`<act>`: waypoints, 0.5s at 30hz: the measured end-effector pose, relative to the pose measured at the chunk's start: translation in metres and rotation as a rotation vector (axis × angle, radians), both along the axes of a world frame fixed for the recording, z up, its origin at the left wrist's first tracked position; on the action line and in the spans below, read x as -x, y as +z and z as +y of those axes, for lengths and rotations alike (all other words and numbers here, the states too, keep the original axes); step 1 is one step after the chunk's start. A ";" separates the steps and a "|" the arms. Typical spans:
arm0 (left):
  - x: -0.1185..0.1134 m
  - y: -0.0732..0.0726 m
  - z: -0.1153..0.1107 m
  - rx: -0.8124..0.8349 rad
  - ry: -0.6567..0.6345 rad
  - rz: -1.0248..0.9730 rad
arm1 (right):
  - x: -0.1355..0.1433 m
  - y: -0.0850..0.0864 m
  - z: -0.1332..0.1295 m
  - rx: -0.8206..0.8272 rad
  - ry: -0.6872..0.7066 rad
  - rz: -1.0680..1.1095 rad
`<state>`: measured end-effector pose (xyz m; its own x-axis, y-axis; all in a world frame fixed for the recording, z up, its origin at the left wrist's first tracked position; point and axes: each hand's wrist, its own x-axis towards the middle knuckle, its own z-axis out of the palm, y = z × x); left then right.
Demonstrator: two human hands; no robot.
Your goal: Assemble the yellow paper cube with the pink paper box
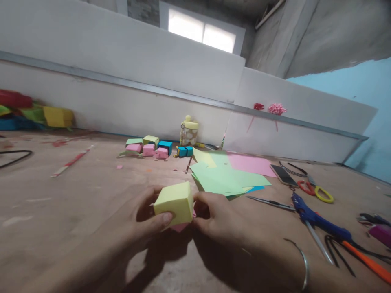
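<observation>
The yellow paper box [174, 203] was at the centre, above the table [100, 203], gripped by the left hand's [149, 215] thumb and fingers. At three o'clock the right hand [214, 213] curled close beside it; I couldn't tell whether it pinched anything. Green sheets [226, 179] lay at two o'clock, small pink models [148, 150] at eleven.

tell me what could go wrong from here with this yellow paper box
The left hand has its thumb pressed on the yellow paper box, so a harder squeeze might dent that side.
The green sheets lie just beyond the right hand; reaching forward could crease or shift them.
The blue glue gun lies to the right, so a rightward sweep of that arm might knock it.
</observation>
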<state>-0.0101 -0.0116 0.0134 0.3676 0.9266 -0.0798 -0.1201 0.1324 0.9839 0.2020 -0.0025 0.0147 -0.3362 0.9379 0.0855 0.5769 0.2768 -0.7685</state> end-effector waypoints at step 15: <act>-0.001 -0.008 0.001 0.041 0.086 0.068 | -0.004 0.009 0.003 0.034 -0.052 -0.322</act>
<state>-0.0093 -0.0102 0.0055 0.2791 0.9499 -0.1407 -0.0659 0.1651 0.9841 0.2060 0.0010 0.0240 -0.2920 0.9551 -0.0496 0.8047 0.2174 -0.5525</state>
